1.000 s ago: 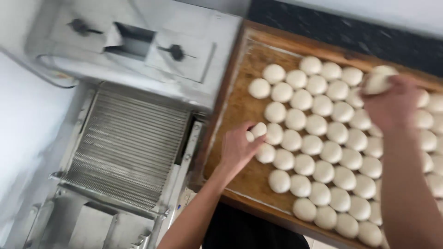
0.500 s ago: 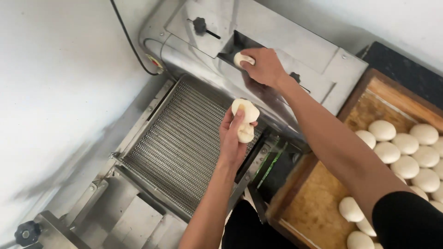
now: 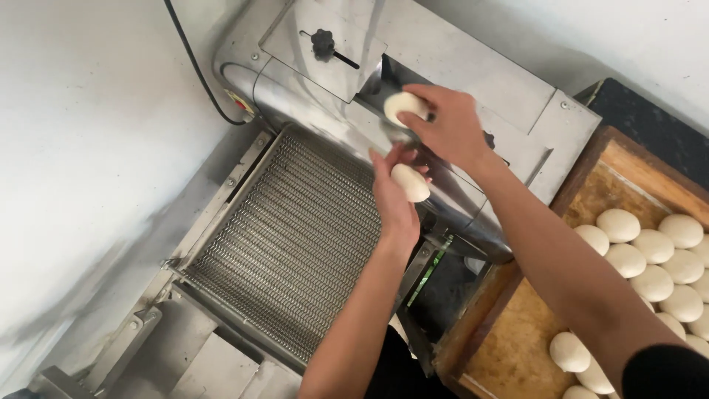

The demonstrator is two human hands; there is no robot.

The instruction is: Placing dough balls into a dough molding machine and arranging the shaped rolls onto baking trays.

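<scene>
My right hand (image 3: 449,127) holds a round white dough ball (image 3: 404,106) at the dark feed slot on top of a steel dough-pressing machine (image 3: 473,81). Just below it, my left hand (image 3: 393,198) grips a second dough ball (image 3: 410,182) above the machine's curved roller housing. Both hands hover over the upper right corner of the wire-mesh conveyor belt (image 3: 288,236).
A wooden tray (image 3: 517,347) at the right carries several dough balls (image 3: 650,258) in rows. A black knob (image 3: 323,43) sits on the machine's top plate, and a black cable (image 3: 193,66) runs down the white wall at the left. A steel chute (image 3: 185,355) lies below the belt.
Both hands left the tray with a dough ball each and swung left to the machine. The right hand's ball now sits at the feed slot; the left hand rose closer under it.
</scene>
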